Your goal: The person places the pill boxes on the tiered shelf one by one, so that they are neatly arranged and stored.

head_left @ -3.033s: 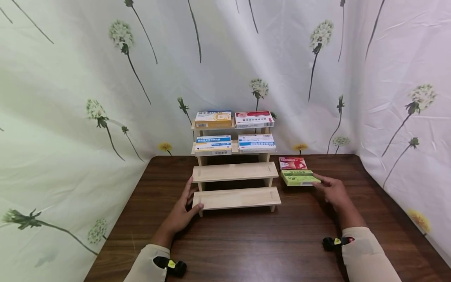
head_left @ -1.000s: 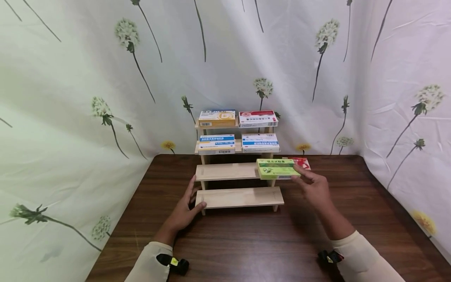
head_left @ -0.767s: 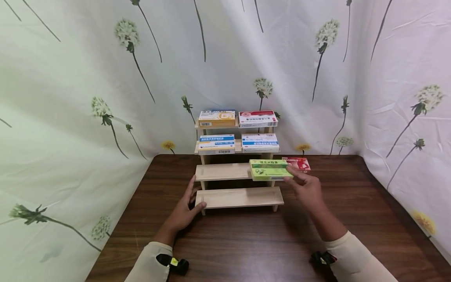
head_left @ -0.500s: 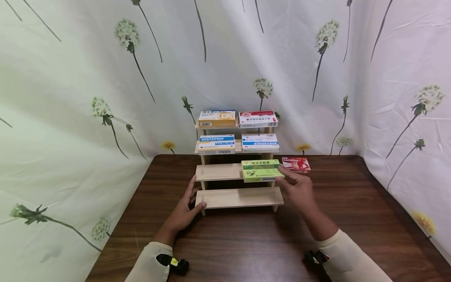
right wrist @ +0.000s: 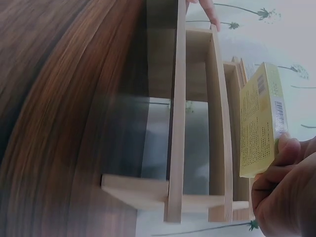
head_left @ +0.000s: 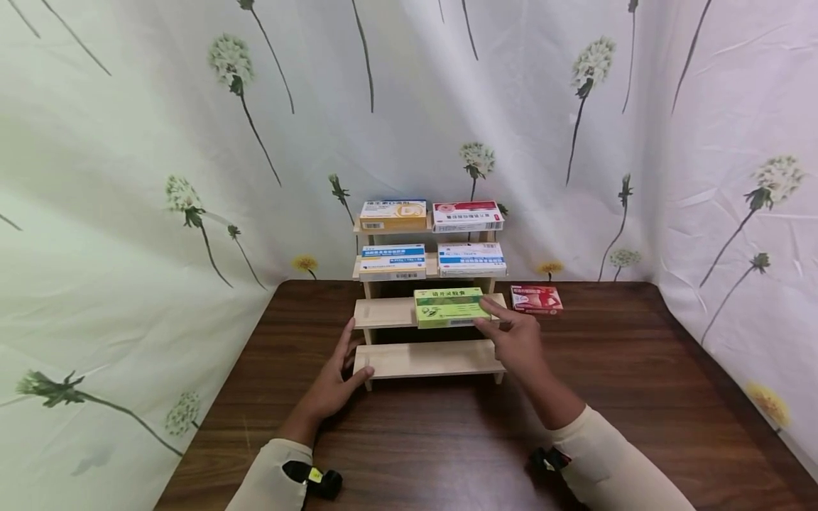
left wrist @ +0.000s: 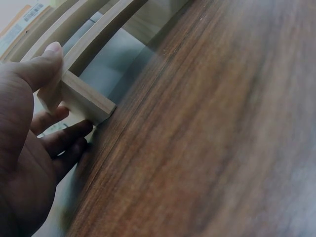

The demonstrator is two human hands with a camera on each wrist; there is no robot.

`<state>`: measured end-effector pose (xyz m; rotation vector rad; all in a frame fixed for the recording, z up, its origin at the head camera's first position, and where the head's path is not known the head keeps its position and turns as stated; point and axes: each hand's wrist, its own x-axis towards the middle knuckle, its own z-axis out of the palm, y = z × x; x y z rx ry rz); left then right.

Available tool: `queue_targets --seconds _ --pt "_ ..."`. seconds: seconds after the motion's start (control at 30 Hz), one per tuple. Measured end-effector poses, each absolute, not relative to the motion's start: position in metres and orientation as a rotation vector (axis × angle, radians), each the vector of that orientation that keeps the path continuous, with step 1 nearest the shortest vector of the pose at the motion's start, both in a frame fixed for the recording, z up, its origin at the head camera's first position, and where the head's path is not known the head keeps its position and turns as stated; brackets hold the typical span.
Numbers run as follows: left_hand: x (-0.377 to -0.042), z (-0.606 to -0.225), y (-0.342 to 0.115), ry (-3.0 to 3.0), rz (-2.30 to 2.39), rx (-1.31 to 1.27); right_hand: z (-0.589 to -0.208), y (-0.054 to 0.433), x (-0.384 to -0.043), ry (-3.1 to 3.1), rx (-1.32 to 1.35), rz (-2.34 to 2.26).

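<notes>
A green medicine box is pinched at its right end between the thumb and fingers of my right hand. It is over the second-lowest shelf of a stepped wooden rack; the right wrist view shows the box a little apart from the shelf edge. My left hand holds the rack's left end low down. In the left wrist view its thumb lies on a shelf edge, with the other fingers beside the end support.
Orange-white and red-white boxes lie on the top shelf. Two blue-white boxes lie on the shelf below. A red box is on the brown table, right of the rack. A flowered curtain hangs behind.
The right hand has taken the green box from beside the red box on the table and moved it left over the second-lowest shelf. The left hand has stayed at the rack.
</notes>
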<state>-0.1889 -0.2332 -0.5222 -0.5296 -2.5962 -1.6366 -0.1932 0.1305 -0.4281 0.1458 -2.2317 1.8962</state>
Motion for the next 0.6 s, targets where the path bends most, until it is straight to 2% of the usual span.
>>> queue_targets --seconds 0.6 --pt "-0.188 -0.523 -0.233 -2.586 -1.670 -0.535 -0.435 0.084 -0.203 -2.203 0.208 1.840"
